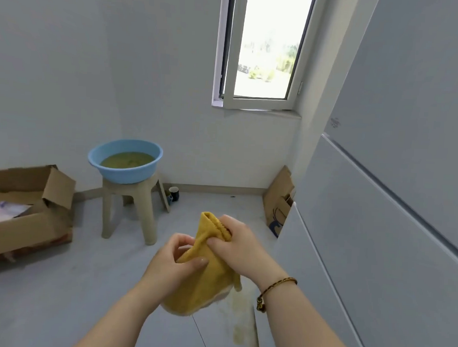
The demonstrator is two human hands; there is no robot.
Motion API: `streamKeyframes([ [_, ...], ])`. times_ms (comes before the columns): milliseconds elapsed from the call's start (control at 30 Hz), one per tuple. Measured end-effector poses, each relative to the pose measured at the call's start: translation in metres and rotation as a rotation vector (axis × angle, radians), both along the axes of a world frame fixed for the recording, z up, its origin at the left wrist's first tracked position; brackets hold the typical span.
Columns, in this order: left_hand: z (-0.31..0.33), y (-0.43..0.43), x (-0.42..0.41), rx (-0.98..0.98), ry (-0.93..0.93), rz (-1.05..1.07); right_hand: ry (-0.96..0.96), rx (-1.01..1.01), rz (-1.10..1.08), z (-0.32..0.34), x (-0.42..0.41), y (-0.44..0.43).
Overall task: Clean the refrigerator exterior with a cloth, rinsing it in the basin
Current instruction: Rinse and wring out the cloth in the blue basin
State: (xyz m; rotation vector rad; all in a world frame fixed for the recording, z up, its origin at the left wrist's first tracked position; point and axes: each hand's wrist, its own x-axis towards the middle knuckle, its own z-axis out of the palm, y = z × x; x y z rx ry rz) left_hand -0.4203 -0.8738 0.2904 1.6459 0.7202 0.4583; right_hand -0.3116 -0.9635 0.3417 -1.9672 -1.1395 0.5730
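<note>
White-grey panels of the refrigerator [396, 208] fill the whole side to the right of the hands, its doors rising well above them and its lower corner coming down just beside the right wrist. Beyond the hands and up, a window [263, 47] stands ajar in the wall. Off to the left of the hands and further away, a cardboard box [27, 210] lies open on the floor [84, 285], and between it and the hands a beige plastic stool [130, 205] carries the blue basin [125, 161], which holds murky yellowish water. A flattened paper bag [279, 202] leans against the wall past the right hand, at the refrigerator's foot. Smallest and closest is the yellow cloth [201, 283], bunched between both hands in mid-air over the floor, well apart from the basin and not touching the refrigerator. The left hand [172, 263] is closed on the cloth's middle, thumb pressed across the front; the right hand [237, 242] pinches the upper edge, fingers curled tight over the hem. This looks like folding or wringing the cloth into shape ahead of wiping. To do it well, I would gather it into a flat pad with a clean face outward, squeeze it firmly enough that it will not drip down the doors, and keep the loose lower corner tucked in. The floor beneath the hands shows a yellowish stain, so any wringing is better done over the basin.
</note>
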Motion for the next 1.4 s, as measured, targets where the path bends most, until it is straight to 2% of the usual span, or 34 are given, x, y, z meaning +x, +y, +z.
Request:
streamKeyframes([
  [200,-0.003,0.11,0.048,-0.197,0.019,-0.005,0.414,0.199,0.059,0.016,0.069,0.091],
  [333,-0.015,0.175,0.057,-0.561,-0.143,0.077,0.7,0.265,0.117,0.015,0.094,0.168],
  [400,-0.017,0.2,0.061,-0.685,-0.244,0.092,0.74,0.245,0.135,0.009,0.103,0.208],
  [600,-0.025,0.311,0.096,-0.623,-0.343,0.423,0.612,0.157,0.045,-0.026,0.138,0.323],
  [700,-0.025,0.378,0.109,-0.597,-0.344,0.421,0.578,0.141,-0.026,-0.044,0.15,0.385],
  [867,-0.028,0.505,0.124,-0.805,-0.384,0.3,0.661,0.11,-0.123,-0.062,0.169,0.497],
  [933,-0.032,0.559,0.133,-0.871,-0.293,0.306,0.703,0.096,-0.137,-0.074,0.178,0.542],
  [1100,-0.063,0.649,0.17,-0.764,-0.027,0.39,0.761,-0.017,-0.195,-0.114,0.203,0.629],
  [1233,-0.105,0.72,0.2,-0.634,0.025,0.546,0.693,-0.118,-0.215,-0.155,0.22,0.714],
  [1400,-0.15,0.802,0.219,-0.571,0.161,0.616,0.574,-0.228,-0.169,-0.205,0.245,0.817],
])
